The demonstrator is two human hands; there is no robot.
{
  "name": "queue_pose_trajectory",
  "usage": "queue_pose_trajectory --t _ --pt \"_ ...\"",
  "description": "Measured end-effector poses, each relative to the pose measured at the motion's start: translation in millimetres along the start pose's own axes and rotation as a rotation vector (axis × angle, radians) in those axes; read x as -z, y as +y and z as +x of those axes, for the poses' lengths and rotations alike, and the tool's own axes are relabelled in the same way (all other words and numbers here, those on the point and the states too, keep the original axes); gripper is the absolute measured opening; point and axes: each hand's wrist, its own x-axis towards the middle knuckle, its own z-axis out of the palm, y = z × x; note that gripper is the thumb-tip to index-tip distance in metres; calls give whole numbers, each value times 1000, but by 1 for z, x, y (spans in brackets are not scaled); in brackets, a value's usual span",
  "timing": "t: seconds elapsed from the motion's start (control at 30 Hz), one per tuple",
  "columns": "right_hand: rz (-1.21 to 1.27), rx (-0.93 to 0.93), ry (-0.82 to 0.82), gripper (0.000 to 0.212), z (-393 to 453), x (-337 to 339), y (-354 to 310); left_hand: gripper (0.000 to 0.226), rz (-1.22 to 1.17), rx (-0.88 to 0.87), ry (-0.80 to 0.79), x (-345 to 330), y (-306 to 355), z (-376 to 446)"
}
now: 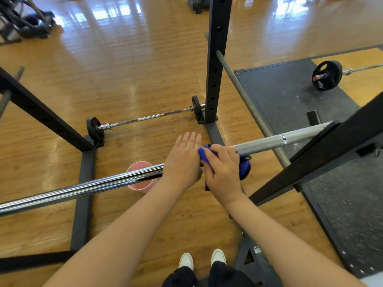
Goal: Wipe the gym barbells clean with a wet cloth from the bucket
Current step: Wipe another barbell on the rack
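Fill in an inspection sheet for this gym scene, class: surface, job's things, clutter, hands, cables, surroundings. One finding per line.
Surface: wooden floor, glossy; dark rubber mat at right.
Job's things: racked barbell across the view; blue cloth wrapped on it; pink bucket on the floor beneath.
Clutter: two loaded barbells on the ground, one on the floor, one at the mat.
Hands: left hand flat on the bar, fingers extended; right hand gripping the cloth.
Cables: nothing seen.
Surroundings: black rack upright; blurred equipment far left.
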Motion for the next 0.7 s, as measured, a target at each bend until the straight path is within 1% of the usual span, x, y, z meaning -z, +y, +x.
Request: queue_pose_trajectory --t 0.1,0.13,0.17,0.23,0.3,0.37,0.43,0.47,0.57,0.6,0.63,0.7 --pt "-82 169 -43 27 -2 8 23 88 -81 -17 -75 2 -6 1" --pt "-118 188 -48 28 -4 14 35 89 -108 -21 -92 4 -8 2" --pt "-141 176 -42 30 -6 21 48 89 -127 -24 -94 5 -8 3" --pt "-135 91 0 33 -9 29 61 87 -149 -13 -57 5 -7 4" --pt "-92 -5 51 35 -17 22 48 85 -154 7 -17 3 -6 4" --pt "-36 -34 29 38 -26 4 21 80 -153 2 5 1 -4 4" --pt "-25 41 -31 41 -33 -9 1 72 -150 -5 20 0 -5 5" --pt "-43 97 -58 41 -32 -10 1 70 -148 -9 22 0 -5 5" --pt "-168 239 -90 33 -19 10 29 69 -139 -11 27 0 -5 3" --pt "-201 234 -82 30 -17 19 40 71 -133 -11 27 0 -5 3" --pt "-222 189 -63 29 -16 29 52 73 -125 -11 26 0 -4 2" --pt "-252 23 -15 32 -14 48 74 77 -106 -7 24 1 -3 2"
